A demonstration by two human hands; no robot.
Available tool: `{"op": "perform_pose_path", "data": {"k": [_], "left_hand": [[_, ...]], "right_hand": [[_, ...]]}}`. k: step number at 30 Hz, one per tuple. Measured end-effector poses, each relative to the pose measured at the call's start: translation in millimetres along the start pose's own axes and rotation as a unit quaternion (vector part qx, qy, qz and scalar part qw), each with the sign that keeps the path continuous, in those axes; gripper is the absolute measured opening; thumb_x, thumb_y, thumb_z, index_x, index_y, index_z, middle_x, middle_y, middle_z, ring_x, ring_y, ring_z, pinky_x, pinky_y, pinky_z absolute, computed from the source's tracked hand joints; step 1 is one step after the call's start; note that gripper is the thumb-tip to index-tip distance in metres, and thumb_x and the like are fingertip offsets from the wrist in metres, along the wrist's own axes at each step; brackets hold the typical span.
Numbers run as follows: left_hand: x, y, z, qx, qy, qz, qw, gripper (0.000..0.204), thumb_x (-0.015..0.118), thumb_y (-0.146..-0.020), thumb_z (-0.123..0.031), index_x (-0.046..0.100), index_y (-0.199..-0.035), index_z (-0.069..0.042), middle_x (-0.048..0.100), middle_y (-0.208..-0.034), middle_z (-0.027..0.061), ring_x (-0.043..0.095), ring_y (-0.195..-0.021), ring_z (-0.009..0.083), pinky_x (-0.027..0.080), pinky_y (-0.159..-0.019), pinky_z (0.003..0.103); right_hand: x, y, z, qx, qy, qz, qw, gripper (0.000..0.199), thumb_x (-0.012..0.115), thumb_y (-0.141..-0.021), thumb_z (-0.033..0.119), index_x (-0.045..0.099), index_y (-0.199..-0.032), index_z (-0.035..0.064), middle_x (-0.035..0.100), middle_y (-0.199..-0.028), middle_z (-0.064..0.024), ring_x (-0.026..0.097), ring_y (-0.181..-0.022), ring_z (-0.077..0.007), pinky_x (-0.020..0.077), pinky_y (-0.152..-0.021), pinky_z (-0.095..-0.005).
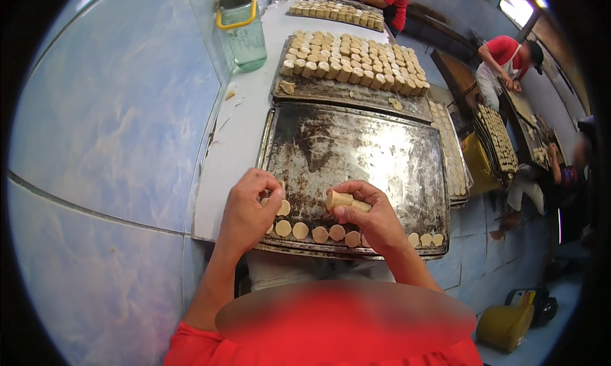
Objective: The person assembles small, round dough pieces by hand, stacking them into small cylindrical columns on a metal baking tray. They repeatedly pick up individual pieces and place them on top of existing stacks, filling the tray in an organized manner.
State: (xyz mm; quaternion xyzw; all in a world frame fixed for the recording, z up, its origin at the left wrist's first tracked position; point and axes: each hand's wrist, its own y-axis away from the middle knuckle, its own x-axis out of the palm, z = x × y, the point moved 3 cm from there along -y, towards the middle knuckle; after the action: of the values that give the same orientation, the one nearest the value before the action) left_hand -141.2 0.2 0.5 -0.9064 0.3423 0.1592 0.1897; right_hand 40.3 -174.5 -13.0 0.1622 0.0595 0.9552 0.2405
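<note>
My right hand (374,218) is wrapped round a short stack of pale dough discs (344,200), held sideways above a dark, worn baking tray (318,143). At the tray's left side my left hand (249,207) is closed, its fingertips pinching a small dough disc (282,187) that they partly cover. Another disc (284,208) lies just beside those fingers. Along the tray's near edge runs a row of flat round dough discs (320,234); my right hand hides part of it.
Beyond the tray stands another tray (331,91) with many upright dough pieces (353,60). A greenish jar (243,38) with a yellow handle is by the tiled wall. More loaded trays (449,146) are stacked at right. Co-workers (506,63) work farther off.
</note>
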Motion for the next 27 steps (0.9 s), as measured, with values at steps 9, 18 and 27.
{"op": "perform_pose_path", "data": {"k": [9, 18, 27], "left_hand": [[35.2, 16.3, -25.0, 0.044, -0.045, 0.089, 0.994, 0.010, 0.077, -0.093, -0.010, 0.072, -0.095, -0.001, 0.065, -0.103, 0.0131, 0.064, -0.103, 0.0319, 0.051, -0.092, 0.040], [58.2, 2.0, -25.1, 0.034, -0.122, 0.124, 0.984, 0.010, 0.075, -0.095, -0.010, 0.071, -0.095, 0.000, 0.065, -0.103, 0.0137, 0.065, -0.102, 0.0307, 0.051, -0.091, 0.039], [87.5, 4.1, -43.8, 0.051, -0.023, 0.201, 0.978, 0.011, 0.076, -0.094, -0.010, 0.072, -0.095, 0.000, 0.064, -0.101, 0.0144, 0.064, -0.100, 0.0319, 0.050, -0.089, 0.041]], "right_hand": [[1.1, 10.5, -13.3, 0.009, 0.140, -0.034, 0.990, 0.031, 0.081, -0.094, 0.013, 0.073, -0.120, -0.0022, 0.077, -0.107, -0.0075, 0.070, -0.093, -0.0100, 0.0573, -0.080, -0.0281], [-20.0, 24.0, -16.1, -0.009, 0.148, -0.056, 0.987, 0.023, 0.081, -0.097, 0.011, 0.071, -0.115, -0.0004, 0.073, -0.098, -0.0016, 0.066, -0.081, -0.0048, 0.0547, -0.064, -0.0232], [-41.7, 44.2, -4.6, -0.048, 0.177, -0.060, 0.981, 0.027, 0.077, -0.092, 0.016, 0.074, -0.111, -0.0033, 0.077, -0.100, -0.0082, 0.070, -0.094, -0.0110, 0.0575, -0.084, -0.0297]]}}
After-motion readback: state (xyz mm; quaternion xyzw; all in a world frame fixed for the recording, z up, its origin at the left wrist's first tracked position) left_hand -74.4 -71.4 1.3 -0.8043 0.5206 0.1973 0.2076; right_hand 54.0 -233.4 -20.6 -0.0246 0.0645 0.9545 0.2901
